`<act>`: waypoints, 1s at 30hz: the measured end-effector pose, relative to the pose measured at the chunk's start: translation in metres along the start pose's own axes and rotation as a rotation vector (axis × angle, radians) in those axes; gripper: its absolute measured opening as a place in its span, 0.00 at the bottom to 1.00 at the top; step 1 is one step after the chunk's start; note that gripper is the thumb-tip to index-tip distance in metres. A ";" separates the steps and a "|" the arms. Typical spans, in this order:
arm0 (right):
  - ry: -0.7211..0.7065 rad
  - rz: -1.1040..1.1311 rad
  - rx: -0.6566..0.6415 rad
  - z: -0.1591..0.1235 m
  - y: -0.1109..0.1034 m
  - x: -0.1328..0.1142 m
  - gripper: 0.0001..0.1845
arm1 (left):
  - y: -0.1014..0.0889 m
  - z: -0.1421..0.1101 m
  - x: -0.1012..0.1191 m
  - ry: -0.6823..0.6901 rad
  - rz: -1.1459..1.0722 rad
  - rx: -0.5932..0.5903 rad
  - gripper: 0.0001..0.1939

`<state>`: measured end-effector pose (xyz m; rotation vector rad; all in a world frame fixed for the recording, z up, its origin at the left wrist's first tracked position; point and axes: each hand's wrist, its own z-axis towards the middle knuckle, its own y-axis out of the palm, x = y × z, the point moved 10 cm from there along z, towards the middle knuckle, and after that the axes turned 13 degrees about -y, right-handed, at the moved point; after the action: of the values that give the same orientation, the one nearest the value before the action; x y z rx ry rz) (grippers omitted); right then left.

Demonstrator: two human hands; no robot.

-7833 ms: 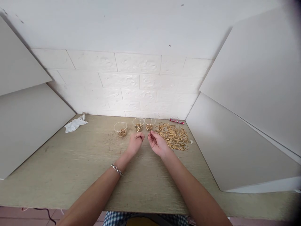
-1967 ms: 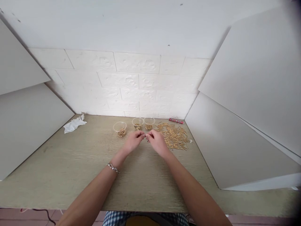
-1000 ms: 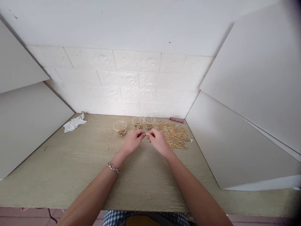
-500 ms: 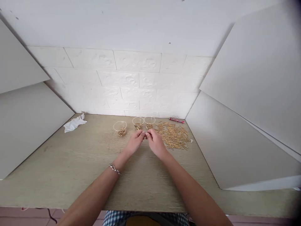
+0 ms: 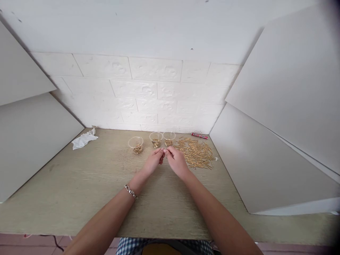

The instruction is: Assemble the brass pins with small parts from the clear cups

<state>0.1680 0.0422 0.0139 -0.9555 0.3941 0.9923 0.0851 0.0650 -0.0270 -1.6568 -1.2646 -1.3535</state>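
Observation:
My left hand [image 5: 154, 158] and my right hand [image 5: 174, 160] meet at the fingertips over the middle of the table. Both are closed in a pinch; whatever lies between the fingers is too small to make out. Just beyond them stand three clear plastic cups: the left cup [image 5: 135, 142], the middle cup [image 5: 156, 137] and the right cup [image 5: 169, 136]. Small gold-coloured metal parts lie in the bottom of each. Beside my right hand spreads a pile of thin gold-coloured metal rods [image 5: 197, 153].
A red tube-shaped item [image 5: 199, 135] lies behind the rods. A crumpled white tissue [image 5: 84, 139] rests at the back left of the table [image 5: 79, 191]. White panels flank both sides, the right panel [image 5: 255, 156] close to the rods. A white brick-patterned wall [image 5: 156, 95] closes off the back.
My fingertips have drawn slightly closer together, and the fingers of my left hand have curled a little. The cups and rods stay where they were.

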 end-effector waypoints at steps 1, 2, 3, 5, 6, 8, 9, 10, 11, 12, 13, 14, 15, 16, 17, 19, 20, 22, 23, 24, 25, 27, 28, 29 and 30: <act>-0.003 -0.008 0.003 0.000 -0.001 0.000 0.14 | 0.001 0.000 -0.001 -0.013 -0.031 -0.014 0.16; -0.009 -0.014 0.005 0.000 -0.001 -0.001 0.15 | 0.002 -0.001 -0.002 -0.024 -0.056 -0.026 0.16; -0.018 -0.022 0.008 0.000 -0.001 -0.001 0.15 | 0.003 -0.001 -0.003 -0.032 -0.076 -0.034 0.16; -0.038 -0.034 0.016 0.000 -0.002 -0.003 0.15 | 0.004 -0.002 -0.003 -0.028 -0.095 -0.034 0.16; -0.045 -0.036 0.023 0.000 -0.002 -0.004 0.15 | 0.003 -0.002 -0.002 -0.013 -0.086 -0.016 0.16; -0.033 -0.030 0.051 -0.001 -0.001 -0.004 0.15 | -0.001 -0.002 0.002 0.044 -0.022 0.058 0.15; -0.014 -0.019 0.072 -0.002 -0.001 -0.003 0.15 | -0.004 -0.002 0.004 0.079 0.024 0.108 0.15; 0.013 -0.002 0.095 -0.003 -0.001 -0.002 0.15 | -0.007 -0.003 0.006 0.114 0.072 0.158 0.14; 0.045 0.018 0.122 -0.005 0.000 0.000 0.15 | -0.008 -0.004 0.008 0.146 0.116 0.203 0.14; 0.078 0.042 0.152 -0.006 0.000 0.002 0.16 | -0.010 -0.006 0.010 0.177 0.152 0.241 0.13; 0.111 0.070 0.179 -0.008 0.001 0.004 0.16 | -0.010 -0.008 0.012 0.208 0.185 0.272 0.13; 0.141 0.101 0.205 -0.010 0.002 0.006 0.16 | -0.011 -0.010 0.015 0.238 0.219 0.299 0.13; 0.169 0.137 0.229 -0.011 0.003 0.008 0.16 | -0.011 -0.012 0.017 0.269 0.254 0.325 0.13; 0.193 0.175 0.251 -0.012 0.004 0.009 0.16 | -0.011 -0.014 0.020 0.300 0.293 0.351 0.14; 0.213 0.215 0.272 -0.013 0.006 0.011 0.16 | -0.011 -0.017 0.022 0.330 0.334 0.378 0.14; 0.250 0.295 0.311 -0.015 0.009 0.015 0.16 | -0.010 -0.021 0.028 0.390 0.423 0.421 0.15; 0.269 0.338 0.329 -0.016 0.011 0.017 0.16 | -0.008 -0.023 0.030 0.419 0.467 0.434 0.15; 0.314 0.434 0.357 -0.017 0.015 0.022 0.16 | -0.005 -0.026 0.035 0.475 0.549 0.439 0.15; 0.344 0.488 0.362 -0.018 0.018 0.024 0.15 | -0.002 -0.027 0.037 0.500 0.586 0.436 0.15; 0.380 0.545 0.360 -0.019 0.022 0.027 0.15 | 0.000 -0.028 0.039 0.523 0.618 0.432 0.14; 0.422 0.598 0.354 -0.021 0.025 0.030 0.16 | 0.002 -0.028 0.040 0.543 0.644 0.427 0.14; 0.498 0.679 0.328 -0.023 0.031 0.034 0.17 | 0.005 -0.030 0.042 0.569 0.671 0.415 0.15; 0.514 0.699 0.312 -0.023 0.033 0.035 0.18 | 0.006 -0.030 0.042 0.571 0.670 0.408 0.15; 0.508 0.702 0.297 -0.023 0.033 0.035 0.20 | 0.006 -0.030 0.042 0.566 0.661 0.400 0.15; 0.478 0.682 0.283 -0.021 0.031 0.034 0.21 | 0.005 -0.030 0.041 0.556 0.643 0.395 0.16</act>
<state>0.1627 0.0495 -0.0359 -0.8012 1.2891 1.2649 0.0802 0.0474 0.0212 -1.1442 -0.5486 -0.9757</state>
